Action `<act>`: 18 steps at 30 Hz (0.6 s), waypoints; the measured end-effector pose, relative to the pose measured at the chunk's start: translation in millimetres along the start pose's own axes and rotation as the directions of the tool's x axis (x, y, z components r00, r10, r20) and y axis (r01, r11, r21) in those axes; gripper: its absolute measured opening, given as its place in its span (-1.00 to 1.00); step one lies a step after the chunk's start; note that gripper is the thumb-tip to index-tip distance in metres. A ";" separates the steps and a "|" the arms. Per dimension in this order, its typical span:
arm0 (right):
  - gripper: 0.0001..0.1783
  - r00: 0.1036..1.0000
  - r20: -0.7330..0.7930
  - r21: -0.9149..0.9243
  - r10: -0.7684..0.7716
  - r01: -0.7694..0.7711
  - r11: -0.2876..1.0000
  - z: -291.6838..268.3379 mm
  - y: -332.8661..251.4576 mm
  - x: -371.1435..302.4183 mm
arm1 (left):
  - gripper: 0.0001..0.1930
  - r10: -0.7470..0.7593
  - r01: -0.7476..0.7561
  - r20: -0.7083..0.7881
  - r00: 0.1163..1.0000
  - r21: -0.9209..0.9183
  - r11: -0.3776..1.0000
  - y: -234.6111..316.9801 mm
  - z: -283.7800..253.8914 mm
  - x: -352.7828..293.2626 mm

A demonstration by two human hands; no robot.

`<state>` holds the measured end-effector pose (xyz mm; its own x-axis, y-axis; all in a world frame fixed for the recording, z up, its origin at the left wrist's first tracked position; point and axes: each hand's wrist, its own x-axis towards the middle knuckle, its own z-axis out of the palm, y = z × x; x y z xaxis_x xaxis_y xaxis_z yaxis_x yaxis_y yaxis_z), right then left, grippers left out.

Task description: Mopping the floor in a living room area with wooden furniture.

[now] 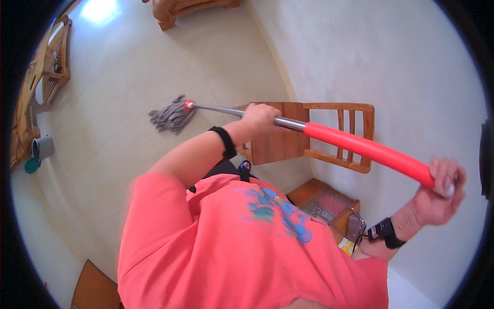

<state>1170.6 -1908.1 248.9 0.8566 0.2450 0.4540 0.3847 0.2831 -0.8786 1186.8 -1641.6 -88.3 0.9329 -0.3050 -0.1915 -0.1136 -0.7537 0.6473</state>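
While the mop [301,125] was held slantwise across the view, its grey mop head [172,117] was spread on the pale floor [118,87], to the left of a wooden chair [280,147]. The steel pole [218,108] was gripped by the left hand [262,117], whose fingers were closed around it above the chair seat. By the right hand [442,193], the far end of the red sleeve [365,147] was grasped, with the fingers bent around it and the white cap [449,191] visible beside the palm. A black band [224,142] was worn on the left wrist, and a black device [383,231] was strapped to the right one.

Near the left wall, a grey bin [46,147] was seen, well apart from the mop head. A round teal piece [32,165] was placed just beside its mouth; whether it was a lid could not be told. The inside of the bin looked dark, so its contents could not be made out. At the right, a greyish bag [355,226] was set against some low wooden furniture [306,193]. What was inside this bag could not be told either. A yellow item [346,246] was partly shown near it.
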 end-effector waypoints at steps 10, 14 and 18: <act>-0.63 0.954 0.150 -0.376 -0.261 0.299 0.877 63.9 6.5 48.8 | -0.76 0.060 -0.117 -0.300 0.952 -0.176 0.977 -2.8 -35.2 109.6; -0.73 0.750 0.645 -0.170 -0.150 0.332 0.928 99.8 38.9 86.9 | -0.68 0.031 -0.091 -0.201 0.979 -0.296 0.951 -54.9 -58.1 147.1; -0.80 0.286 0.956 -0.004 -0.064 0.231 0.973 146.0 94.1 116.2 | -0.68 -0.084 0.062 -0.105 0.991 -0.201 0.978 -112.2 -74.8 169.1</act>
<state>1256.1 -1717.6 240.7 -0.1081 0.9386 0.3276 0.5735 0.3281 -0.7507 1382.9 -1565.1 -138.1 0.9699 -0.1777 -0.1664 0.0150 -0.6387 0.7693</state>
